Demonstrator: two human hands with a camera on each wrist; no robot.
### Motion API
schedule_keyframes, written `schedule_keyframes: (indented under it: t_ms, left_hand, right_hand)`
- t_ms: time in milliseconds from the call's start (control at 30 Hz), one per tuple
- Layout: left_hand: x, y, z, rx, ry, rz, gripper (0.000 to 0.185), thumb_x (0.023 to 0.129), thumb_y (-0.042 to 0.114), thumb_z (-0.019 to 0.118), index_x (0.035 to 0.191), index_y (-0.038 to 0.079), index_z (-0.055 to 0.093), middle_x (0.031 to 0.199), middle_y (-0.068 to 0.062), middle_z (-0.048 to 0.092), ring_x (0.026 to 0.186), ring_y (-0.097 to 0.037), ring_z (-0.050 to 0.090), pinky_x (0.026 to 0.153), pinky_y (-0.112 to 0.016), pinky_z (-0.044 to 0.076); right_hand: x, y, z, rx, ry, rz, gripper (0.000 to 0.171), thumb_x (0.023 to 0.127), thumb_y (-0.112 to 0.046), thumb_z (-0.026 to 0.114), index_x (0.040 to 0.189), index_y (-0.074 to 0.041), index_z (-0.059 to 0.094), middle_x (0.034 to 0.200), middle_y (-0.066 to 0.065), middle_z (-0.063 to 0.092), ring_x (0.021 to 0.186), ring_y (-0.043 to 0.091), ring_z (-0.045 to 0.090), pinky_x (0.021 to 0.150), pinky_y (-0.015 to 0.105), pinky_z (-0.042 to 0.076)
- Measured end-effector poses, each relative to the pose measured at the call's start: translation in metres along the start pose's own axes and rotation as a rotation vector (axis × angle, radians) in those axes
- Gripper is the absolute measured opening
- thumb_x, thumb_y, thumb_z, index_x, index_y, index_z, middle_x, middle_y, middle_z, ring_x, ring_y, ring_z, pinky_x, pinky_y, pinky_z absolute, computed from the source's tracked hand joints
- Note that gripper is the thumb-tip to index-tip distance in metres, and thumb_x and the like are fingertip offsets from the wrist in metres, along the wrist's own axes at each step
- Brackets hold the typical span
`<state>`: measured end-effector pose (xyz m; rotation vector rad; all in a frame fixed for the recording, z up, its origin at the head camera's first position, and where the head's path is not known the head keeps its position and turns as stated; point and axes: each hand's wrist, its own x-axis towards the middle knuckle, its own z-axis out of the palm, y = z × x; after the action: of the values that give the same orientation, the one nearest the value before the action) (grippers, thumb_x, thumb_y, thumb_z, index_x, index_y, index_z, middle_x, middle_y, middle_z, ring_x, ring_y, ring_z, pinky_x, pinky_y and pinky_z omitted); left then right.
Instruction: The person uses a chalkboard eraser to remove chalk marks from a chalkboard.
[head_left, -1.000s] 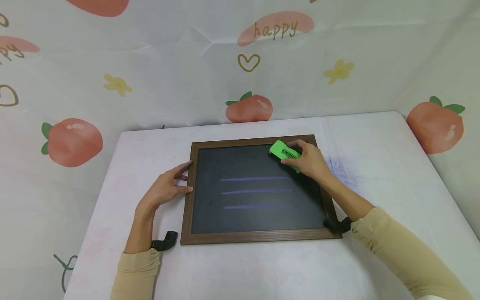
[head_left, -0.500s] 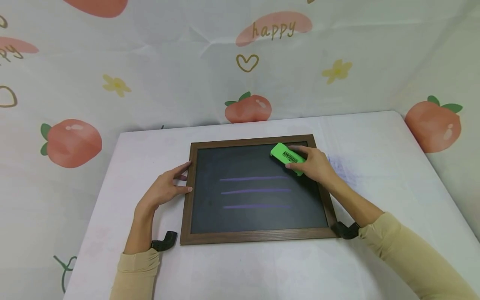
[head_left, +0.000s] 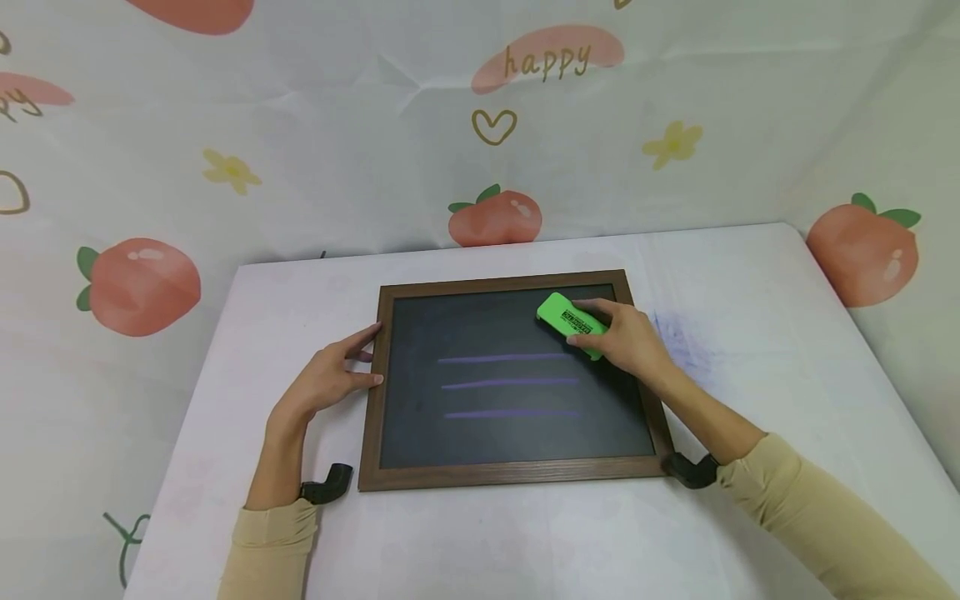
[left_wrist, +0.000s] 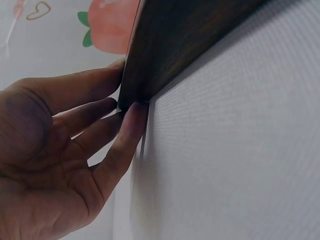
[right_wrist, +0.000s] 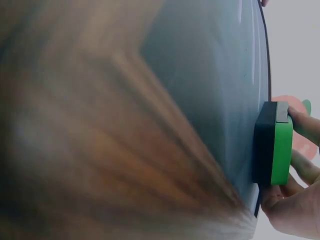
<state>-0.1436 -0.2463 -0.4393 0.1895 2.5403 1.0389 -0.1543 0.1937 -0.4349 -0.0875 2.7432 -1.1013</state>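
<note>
Head view: a right hand (head_left: 633, 342) pinches a green board eraser (head_left: 566, 317), likely light and soft-padded, best held by its sides; the left hand (head_left: 327, 379), fingers extended, touches the framed chalkboard (head_left: 487, 442).

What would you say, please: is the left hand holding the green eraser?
No, the right hand grips the green eraser, while the left hand touches the brown frame.

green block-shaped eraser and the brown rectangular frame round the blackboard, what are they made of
Green block-shaped eraser: smooth, probably plastic or firm foam, from its even colour and crisp edges; its dark layer looks matte, perhaps felt. Brown rectangular frame: wood or wood-effect, from its streaky grain; finish seems low-sheen.
</note>
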Motion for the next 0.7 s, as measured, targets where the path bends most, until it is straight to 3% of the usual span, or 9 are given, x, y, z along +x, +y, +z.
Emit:
schedule_keyframes:
  t_ms: [300, 700]
  left_hand:
    - [-0.0002, 0.0004, 0.0010, -0.006, 0.001, 0.001, 0.082, 0.086, 0.011, 0.075, 0.156, 0.013, 0.032, 0.140, -0.022, 0.051, 0.125, -0.039, 0.048, 0.099, -0.060, 0.037]
    - [0.0000, -0.0009, 0.0005, 0.003, -0.003, -0.006, 0.083, 0.086, 0.012, 0.074, 0.157, 0.015, 0.031, 0.137, -0.023, 0.053, 0.126, -0.040, 0.047, 0.098, -0.061, 0.039]
  right_hand:
    - [-0.0032, -0.0014, 0.0024, 0.011, -0.017, -0.044, 0.062, 0.085, -0.028, 0.079, 0.141, -0.013, 0.057, 0.110, 0.021, 0.067, 0.069, 0.022, 0.051, 0.060, 0.033, 0.041]
    - [-0.0040, -0.0045, 0.0056, 0.004, -0.019, -0.042, 0.062, 0.085, -0.028, 0.079, 0.141, -0.013, 0.057, 0.132, 0.023, 0.060, 0.077, 0.025, 0.053, 0.063, 0.032, 0.041]
